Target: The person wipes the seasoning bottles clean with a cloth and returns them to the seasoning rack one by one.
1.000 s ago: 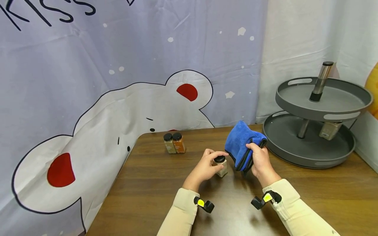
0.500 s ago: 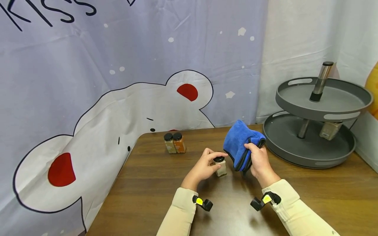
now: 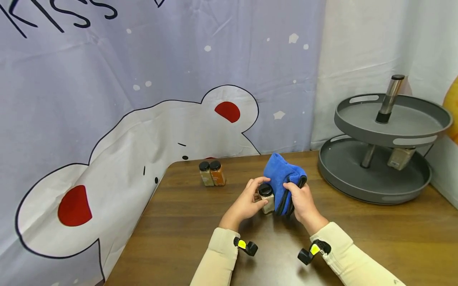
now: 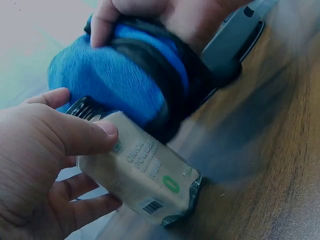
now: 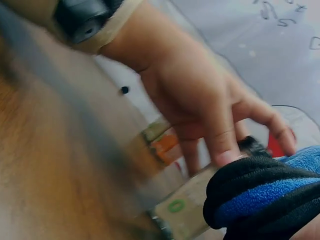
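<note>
Left hand (image 3: 246, 204) pinches the onion powder jar (image 3: 267, 202) below its black cap (image 3: 265, 189), thumb on one face, fingers round the other side. Probably to keep it steady; that grip leaves the cap and right-hand side uncovered. Jar is between the hands, roughly upright at the table (image 3: 179, 238); can't tell if its base sits flat.

Right hand (image 3: 305, 202) grips the blue cloth (image 3: 279, 174), thumb on the near side, other fingers mostly hidden. Cloth is folded into a thick wad, black edging gathered at the grip, so plush faces the jar. Looks in contact near the cap; pressure can't be judged.

Green jar (image 3: 206, 176) and orange jar (image 3: 218, 176) stand side by side, ahead-left of left hand, likely parked out of the elbows' way. Rack (image 3: 372, 190) is beyond right hand, to its right, with another jar (image 3: 400, 159) on the lower tier.
</note>
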Demonstrator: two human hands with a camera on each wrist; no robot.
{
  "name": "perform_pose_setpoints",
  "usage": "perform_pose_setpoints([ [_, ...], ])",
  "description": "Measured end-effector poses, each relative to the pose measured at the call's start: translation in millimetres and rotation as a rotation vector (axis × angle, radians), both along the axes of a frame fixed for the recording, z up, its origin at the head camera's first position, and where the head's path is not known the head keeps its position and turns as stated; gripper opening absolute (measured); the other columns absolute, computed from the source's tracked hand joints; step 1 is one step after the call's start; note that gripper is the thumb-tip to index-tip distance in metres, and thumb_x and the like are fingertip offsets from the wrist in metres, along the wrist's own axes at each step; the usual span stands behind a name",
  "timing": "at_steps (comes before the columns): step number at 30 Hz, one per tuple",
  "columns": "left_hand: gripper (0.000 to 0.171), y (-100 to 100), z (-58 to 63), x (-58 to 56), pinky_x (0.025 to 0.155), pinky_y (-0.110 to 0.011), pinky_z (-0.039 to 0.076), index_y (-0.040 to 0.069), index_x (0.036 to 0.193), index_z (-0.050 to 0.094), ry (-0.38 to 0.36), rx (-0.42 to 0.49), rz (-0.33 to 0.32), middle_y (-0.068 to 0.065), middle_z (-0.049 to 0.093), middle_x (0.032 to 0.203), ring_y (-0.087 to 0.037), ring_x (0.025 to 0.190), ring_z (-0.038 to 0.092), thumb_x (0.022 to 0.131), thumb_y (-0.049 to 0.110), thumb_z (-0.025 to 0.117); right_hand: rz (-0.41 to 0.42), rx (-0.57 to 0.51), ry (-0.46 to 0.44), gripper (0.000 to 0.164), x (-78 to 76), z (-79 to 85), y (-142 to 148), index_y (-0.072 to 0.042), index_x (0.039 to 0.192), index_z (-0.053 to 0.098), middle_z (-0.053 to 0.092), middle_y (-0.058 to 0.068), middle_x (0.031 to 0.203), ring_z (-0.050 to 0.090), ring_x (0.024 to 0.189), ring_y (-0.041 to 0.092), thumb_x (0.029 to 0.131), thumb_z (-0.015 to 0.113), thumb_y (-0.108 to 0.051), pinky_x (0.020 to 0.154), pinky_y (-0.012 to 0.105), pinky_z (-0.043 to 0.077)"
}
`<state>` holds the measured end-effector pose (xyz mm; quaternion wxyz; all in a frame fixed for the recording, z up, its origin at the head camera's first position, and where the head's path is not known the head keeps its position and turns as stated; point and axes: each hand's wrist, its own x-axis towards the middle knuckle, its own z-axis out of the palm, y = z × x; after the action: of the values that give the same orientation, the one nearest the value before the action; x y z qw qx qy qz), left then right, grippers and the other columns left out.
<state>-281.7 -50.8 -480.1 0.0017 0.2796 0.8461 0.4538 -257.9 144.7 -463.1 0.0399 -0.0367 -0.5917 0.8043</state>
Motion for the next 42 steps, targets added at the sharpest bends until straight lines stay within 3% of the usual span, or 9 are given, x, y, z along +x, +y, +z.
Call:
perform_pose_setpoints([
  [8, 0.065, 0, 0.6, 2.1, 0.091, -0.045, 0.053, 0.026, 0.142, 0.042, -0.031, 0.043, 0.003, -0.013, 0.041, 0.139, -0.028, 0.112, 0.057, 0.091, -0.001, 0.071, 0.012, 0.273, -0.073, 0.037, -3.6, -21.7, -5, 0.007, 0.126, 0.055, 0.064, 0.011, 0.109, 0.058, 0.09, 0.011, 0.095, 0.058, -0.012, 0.081, 0.025, 0.048],
  [11, 0.064, -1, -0.1, 2.3, 0.09, -0.04, 0.053, 0.025, 0.141, 0.041, -0.039, 0.039, 0.004, -0.011, 0.042, 0.138, -0.027, 0.11, 0.058, 0.091, -0.002, 0.071, 0.016, 0.231, -0.069, 0.036, -1.5, -15.8, -5, 0.008, 0.126, 0.053, 0.065, 0.009, 0.107, 0.059, 0.089, 0.01, 0.095, 0.058, -0.011, 0.081, 0.025, 0.049],
  [17, 0.064, -2, 1.1, 1.2, 0.091, -0.035, 0.052, 0.022, 0.141, 0.039, -0.048, 0.034, 0.009, -0.009, 0.041, 0.14, -0.026, 0.114, 0.056, 0.091, -0.002, 0.071, 0.021, 0.022, 0.008, 0.035, 1.0, 2.9, -5, 0.007, 0.126, 0.049, 0.065, -0.004, 0.098, 0.063, 0.088, 0.007, 0.094, 0.056, -0.005, 0.082, 0.024, 0.052],
  [19, 0.063, -2, 0.9, 0.5, 0.09, -0.033, 0.051, 0.021, 0.14, 0.039, -0.048, 0.033, 0.012, -0.009, 0.041, 0.14, -0.025, 0.114, 0.055, 0.091, -0.002, 0.071, 0.02, 0.054, 0.006, 0.036, -0.3, 0.0, -6, 0.008, 0.127, 0.049, 0.065, -0.002, 0.102, 0.063, 0.09, 0.007, 0.094, 0.056, -0.006, 0.083, 0.024, 0.051],
  [24, 0.061, -2, 0.2, 0.8, 0.083, -0.027, 0.049, 0.019, 0.139, 0.039, -0.036, -0.003, 0.026, -0.008, 0.042, 0.135, -0.021, 0.109, 0.053, 0.091, -0.001, 0.071, 0.038, 0.291, -0.064, 0.041, -3.0, -16.8, -7, 0.008, 0.129, 0.051, 0.064, 0.012, 0.115, 0.059, 0.095, 0.013, 0.096, 0.059, -0.015, 0.084, 0.026, 0.048],
  [26, 0.059, -2, 1.3, 0.7, 0.083, -0.027, 0.049, 0.018, 0.139, 0.039, -0.016, -0.023, 0.03, -0.008, 0.042, 0.135, -0.021, 0.109, 0.053, 0.092, 0.002, 0.072, 0.044, 0.332, -0.068, 0.041, -4.5, -20.6, -7, 0.008, 0.129, 0.053, 0.063, 0.014, 0.115, 0.058, 0.096, 0.015, 0.096, 0.059, -0.016, 0.085, 0.027, 0.047],
  [36, 0.055, -2, 4.7, -0.5, 0.08, -0.024, 0.047, 0.014, 0.134, 0.042, 0.015, -0.05, 0.024, -0.007, 0.045, 0.13, -0.017, 0.104, 0.052, 0.091, 0.004, 0.074, 0.009, 0.111, -0.002, 0.039, 4.6, 1.0, -10, 0.008, 0.129, 0.049, 0.063, 0.001, 0.106, 0.061, 0.089, 0.006, 0.094, 0.059, -0.007, 0.081, 0.022, 0.051],
  [39, 0.055, -1, 4.9, -0.7, 0.077, -0.023, 0.046, 0.014, 0.133, 0.042, 0.034, -0.064, 0.016, -0.007, 0.045, 0.128, -0.015, 0.099, 0.05, 0.091, 0.005, 0.075, -0.021, 0.118, 0.015, 0.039, 7.4, 1.8, -12, 0.01, 0.129, 0.05, 0.064, 0.002, 0.106, 0.062, 0.089, 0.004, 0.094, 0.059, -0.006, 0.081, 0.022, 0.051],
  [42, 0.055, -1, 5.1, 0.4, 0.078, -0.022, 0.045, 0.014, 0.134, 0.041, 0.044, -0.085, 0.017, -0.006, 0.045, 0.129, -0.014, 0.099, 0.05, 0.091, 0.007, 0.075, -0.039, 0.205, -0.001, 0.038, 6.8, -5.9, -14, 0.009, 0.128, 0.053, 0.066, 0.01, 0.111, 0.062, 0.092, 0.008, 0.095, 0.06, -0.009, 0.082, 0.023, 0.05],
])
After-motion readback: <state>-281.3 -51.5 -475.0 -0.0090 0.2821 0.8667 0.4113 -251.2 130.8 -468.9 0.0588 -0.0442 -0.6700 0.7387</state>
